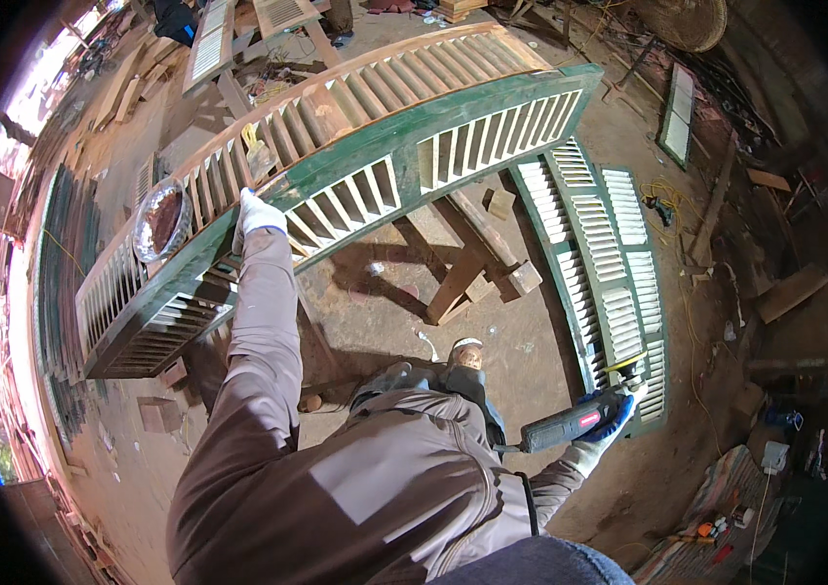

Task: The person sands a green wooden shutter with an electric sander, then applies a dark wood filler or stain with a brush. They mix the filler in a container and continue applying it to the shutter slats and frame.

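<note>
My left hand [262,216], in a white glove, is closed around the near green edge of a long louvered shutter [365,146] lying across trestles. The shutter's upper face is bare brown wood, and its side is painted green. Just left of this hand, a clear plastic bowl [183,226] with dark brown stuff inside rests on the slats. A paintbrush [260,161] with a yellowish handle lies beyond the hand. Down at my right side, my right hand [612,421], gloved in white and blue, grips a dark angle grinder [560,429] with a yellow-edged head. Its disc is hard to make out.
Green shutters with pale slats [618,283] stand at the right, behind the grinder. A wooden trestle [472,263] is under the work. Dark boards [73,292] are stacked at left. A yellow cord [692,351] trails over the floor at right, and wood scraps lie about.
</note>
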Demonstrator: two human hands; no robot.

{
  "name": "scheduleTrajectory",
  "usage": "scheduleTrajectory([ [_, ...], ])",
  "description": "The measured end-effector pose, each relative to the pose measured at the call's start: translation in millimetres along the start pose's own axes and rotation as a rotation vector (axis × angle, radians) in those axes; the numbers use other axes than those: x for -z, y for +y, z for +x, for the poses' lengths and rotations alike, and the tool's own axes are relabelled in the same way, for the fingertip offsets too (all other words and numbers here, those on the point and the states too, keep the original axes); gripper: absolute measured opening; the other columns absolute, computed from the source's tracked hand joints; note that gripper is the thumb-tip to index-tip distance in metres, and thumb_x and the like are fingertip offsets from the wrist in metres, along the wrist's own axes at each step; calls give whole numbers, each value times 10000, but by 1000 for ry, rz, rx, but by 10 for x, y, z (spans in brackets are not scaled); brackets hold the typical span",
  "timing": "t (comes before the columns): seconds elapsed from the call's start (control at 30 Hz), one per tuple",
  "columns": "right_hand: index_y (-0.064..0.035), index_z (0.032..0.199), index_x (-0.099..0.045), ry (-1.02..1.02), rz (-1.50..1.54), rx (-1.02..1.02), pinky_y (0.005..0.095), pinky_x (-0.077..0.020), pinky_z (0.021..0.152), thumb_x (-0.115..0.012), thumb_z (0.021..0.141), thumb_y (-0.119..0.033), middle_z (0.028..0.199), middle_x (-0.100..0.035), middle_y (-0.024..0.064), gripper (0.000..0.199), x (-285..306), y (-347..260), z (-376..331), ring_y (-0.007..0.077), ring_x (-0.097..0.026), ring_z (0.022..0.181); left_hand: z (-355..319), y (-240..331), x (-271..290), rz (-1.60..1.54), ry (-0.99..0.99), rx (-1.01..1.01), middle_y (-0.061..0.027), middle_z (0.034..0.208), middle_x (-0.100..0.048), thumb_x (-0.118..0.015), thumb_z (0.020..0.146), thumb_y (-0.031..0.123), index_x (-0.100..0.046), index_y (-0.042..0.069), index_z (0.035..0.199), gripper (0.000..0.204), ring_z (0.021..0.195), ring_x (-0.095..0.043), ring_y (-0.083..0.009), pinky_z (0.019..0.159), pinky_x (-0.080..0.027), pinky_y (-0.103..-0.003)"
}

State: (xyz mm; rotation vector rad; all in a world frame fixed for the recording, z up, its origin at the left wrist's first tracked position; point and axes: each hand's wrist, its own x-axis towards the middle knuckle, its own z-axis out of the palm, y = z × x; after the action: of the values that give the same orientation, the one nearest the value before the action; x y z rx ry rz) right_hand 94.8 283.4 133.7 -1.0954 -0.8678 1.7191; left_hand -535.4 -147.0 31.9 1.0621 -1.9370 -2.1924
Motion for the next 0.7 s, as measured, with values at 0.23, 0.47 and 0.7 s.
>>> scheduleTrajectory([
  [0.23,-180,1386,-533,-86,37,-32,357,-592,644,-586,995,-508,1111,-626,51,513,207,196,310,198,-654,794,-47,6,145,-507,-91,1,-105,1333,-663,-528,930,691,-627,85,1344,741,1201,-596,-249,1082,-425,-391],
  [0.47,-194,1469,-464,-204,-245,161,405,-600,784,-529,1025,-472,1216,-602,76,529,252,101,279,240,-643,947,-1038,-12,-234,-592,-36,29,-151,1497,-506,-800,777,649,-252,-77,1522,1176,1195,-571,-178,1081,-464,-322],
  [0.7,-202,1513,-425,-486,-202,140,408,-598,827,-520,1033,-441,1340,-547,127,544,376,144,754,244,-646,995,-1623,321,-43,-531,414,-84,-225,1383,-476,-933,688,502,-176,64,1277,1055,1122,-591,-205,969,-555,-402],
])
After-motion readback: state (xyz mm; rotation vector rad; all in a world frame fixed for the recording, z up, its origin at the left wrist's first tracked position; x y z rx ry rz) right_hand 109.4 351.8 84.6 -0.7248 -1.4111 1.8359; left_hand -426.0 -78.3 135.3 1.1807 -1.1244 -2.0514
